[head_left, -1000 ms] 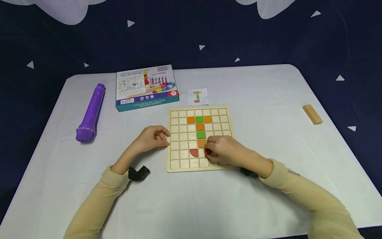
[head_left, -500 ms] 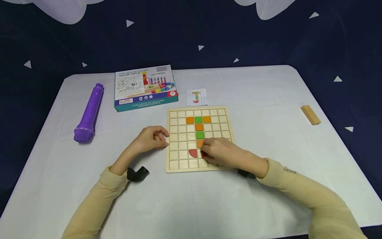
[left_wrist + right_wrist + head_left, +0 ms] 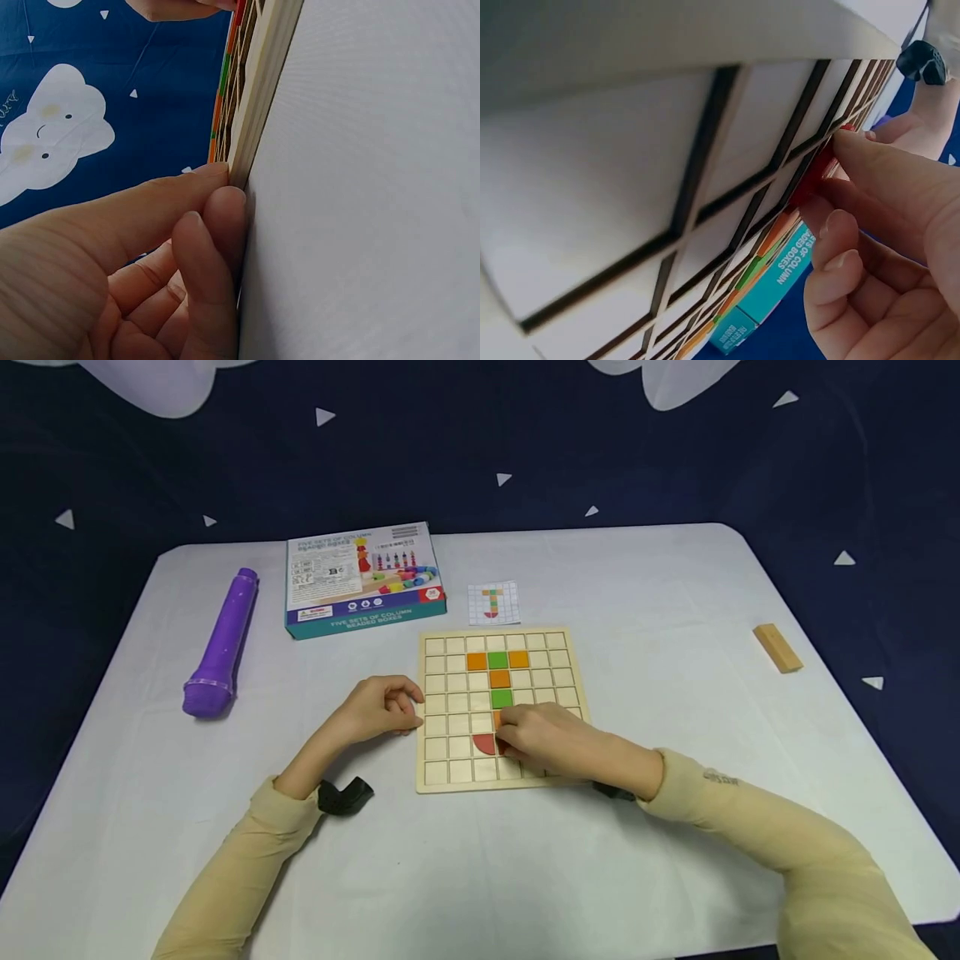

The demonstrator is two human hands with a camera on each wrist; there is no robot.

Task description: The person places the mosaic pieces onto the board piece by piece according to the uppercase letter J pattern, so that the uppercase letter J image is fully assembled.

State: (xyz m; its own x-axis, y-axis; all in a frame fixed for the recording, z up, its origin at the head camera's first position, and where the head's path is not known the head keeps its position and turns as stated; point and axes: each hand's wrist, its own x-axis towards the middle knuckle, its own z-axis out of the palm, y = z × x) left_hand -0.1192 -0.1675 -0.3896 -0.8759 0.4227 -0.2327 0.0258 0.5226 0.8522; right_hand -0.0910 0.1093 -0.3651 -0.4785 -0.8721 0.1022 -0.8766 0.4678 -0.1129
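Note:
A wooden grid board [image 3: 437, 748] lies on the white table, with orange and green square tiles set in its cells. One red quarter-circle tile [image 3: 483, 744] sits in a lower cell. My right hand [image 3: 551, 740] pinches a second red quarter-circle tile [image 3: 811, 178] between thumb and finger, at the cell just right of the first; from the head view it is mostly hidden. At the board's left edge, my left hand [image 3: 380, 705] touches the rim with its fingertips, the other fingers loosely bent, as the left wrist view also shows.
Behind the board lies a small pattern card [image 3: 493, 603] printed with a similar figure. A toy box [image 3: 365, 578] is at the back left, beside a purple microphone-shaped object [image 3: 222, 643]. A wooden block [image 3: 777, 648] rests far right. Each wrist wears a black device [image 3: 346, 797].
My right hand has shifted slightly left with the red tile, closer to the other red tile, and covers more of the lowest orange square. The left hand stays at the board's edge.

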